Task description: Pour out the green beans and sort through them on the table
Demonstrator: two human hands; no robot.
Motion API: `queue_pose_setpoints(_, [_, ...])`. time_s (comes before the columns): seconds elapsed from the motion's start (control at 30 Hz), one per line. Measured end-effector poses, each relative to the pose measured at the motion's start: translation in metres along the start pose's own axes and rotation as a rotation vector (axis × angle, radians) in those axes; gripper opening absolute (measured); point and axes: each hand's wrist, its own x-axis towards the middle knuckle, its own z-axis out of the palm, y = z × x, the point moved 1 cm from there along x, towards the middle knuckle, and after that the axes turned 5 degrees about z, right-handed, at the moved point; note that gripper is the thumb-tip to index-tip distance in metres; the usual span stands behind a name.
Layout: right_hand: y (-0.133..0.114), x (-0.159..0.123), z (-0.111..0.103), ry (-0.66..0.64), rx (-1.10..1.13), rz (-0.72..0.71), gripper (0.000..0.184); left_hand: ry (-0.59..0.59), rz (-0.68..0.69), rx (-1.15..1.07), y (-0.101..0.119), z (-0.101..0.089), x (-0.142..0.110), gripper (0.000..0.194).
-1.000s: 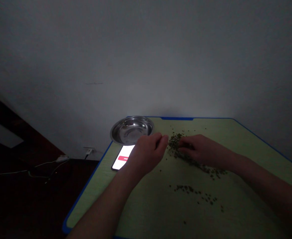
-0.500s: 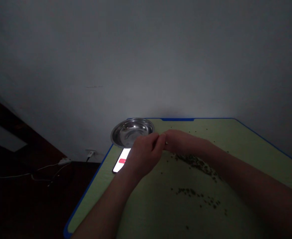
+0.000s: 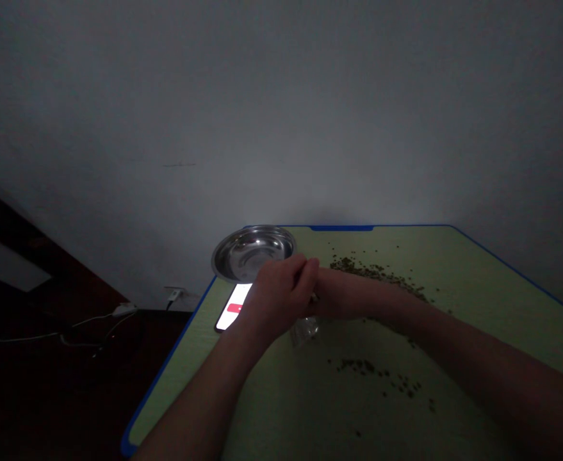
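Note:
My left hand point(image 3: 281, 291) is closed, thumb against the curled fingers, over the left part of the table. A crumpled piece of clear plastic, like a bag point(image 3: 305, 330), hangs below it and seems to be in its grip. Pressed up against it from the right is my right hand point(image 3: 334, 294), bent at the wrist; its fingers are hidden behind the left hand. Under and beyond my right forearm lies a spread of small dark grains or beans point(image 3: 382, 274). A second, thinner scatter of them point(image 3: 362, 366) is closer to me.
A shiny steel bowl point(image 3: 252, 253) stands at the table's far left corner, just beyond my left hand. Beside it lies a phone point(image 3: 230, 310) with a lit screen. The pale green table point(image 3: 473, 282) has a blue edge and meets a grey wall. Cables and a socket point(image 3: 174, 294) are at left.
My right hand has dropped lower and nearer to me, uncovering more of the grains behind it. The clear plastic now shows below the hands. My left hand has hardly moved.

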Motion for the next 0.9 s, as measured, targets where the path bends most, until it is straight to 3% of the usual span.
queue_pose_setpoints(0.33, [-0.009,-0.041,-0.002,-0.131,0.009,-0.001,0.017,0.013,0.023,-0.015,0.001,0.002,0.001,0.038])
queue_pose_setpoints(0.7, [-0.019,-0.086,-0.005,-0.144,-0.031,0.046,0.017,-0.004,0.035,-0.018,0.001,0.006,0.000,0.039])
queue_pose_setpoints(0.9, [-0.027,-0.090,-0.008,-0.110,0.002,0.044,0.018,-0.008,0.031,-0.014,0.001,0.006,0.000,0.038])
